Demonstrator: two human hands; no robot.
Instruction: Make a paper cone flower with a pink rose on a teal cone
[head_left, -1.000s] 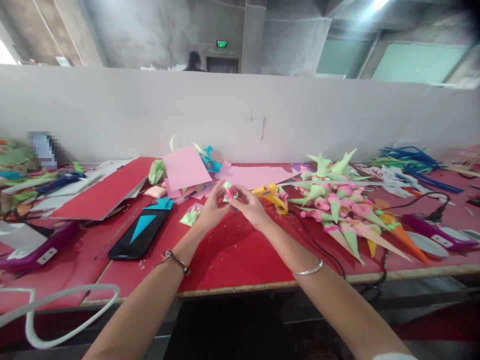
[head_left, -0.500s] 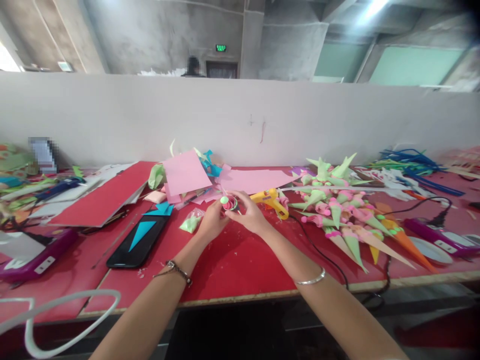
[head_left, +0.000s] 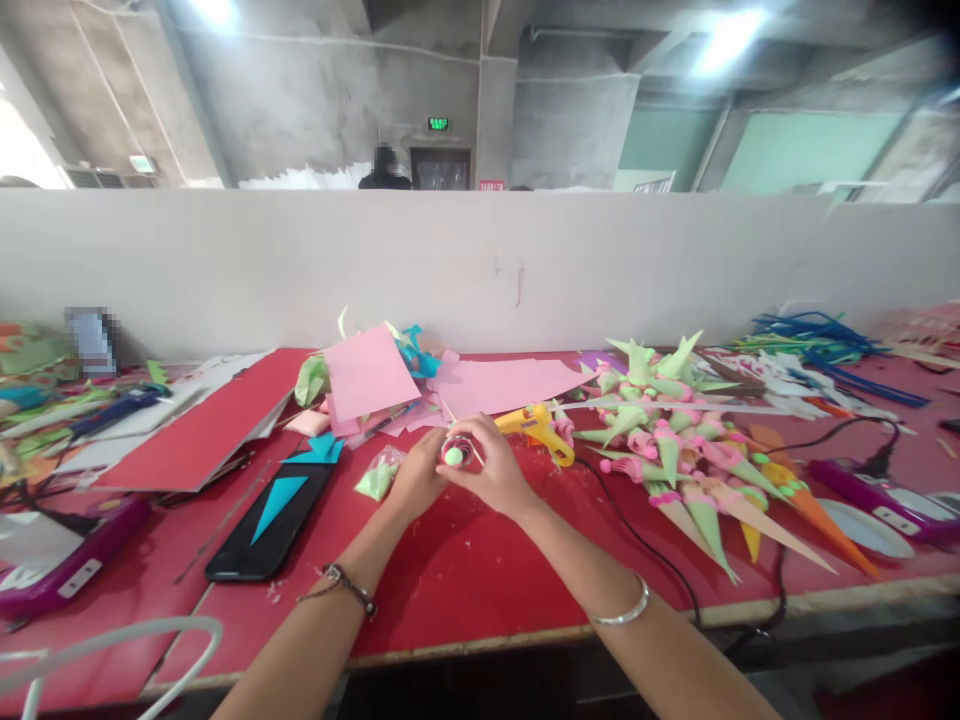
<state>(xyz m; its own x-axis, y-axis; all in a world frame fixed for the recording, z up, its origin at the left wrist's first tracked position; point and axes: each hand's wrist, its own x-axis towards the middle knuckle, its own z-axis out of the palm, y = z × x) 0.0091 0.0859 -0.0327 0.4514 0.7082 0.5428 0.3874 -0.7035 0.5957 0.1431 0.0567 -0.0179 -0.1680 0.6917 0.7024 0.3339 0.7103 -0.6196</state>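
Over the red table, my left hand and my right hand meet with fingers curled around a small round craft piece. A light green ball shows at its near end, with a pink and dark rim around it; my fingers hide most of the rest. Right of my right hand lies a yellow glue gun. Left of my left hand is a clear bag of light green bits. Further left, a black phone lies flat with blue cut pieces on top.
Pink sheets lie behind my hands. At right is a pile of pink and green paper-like cones, with a power strip beyond it. A red board and another power strip are at left. A white partition closes the back.
The view has tilted up, so the table and hands sit lower in the picture. My hands stay around the craft piece, whose green ball now faces me more directly.
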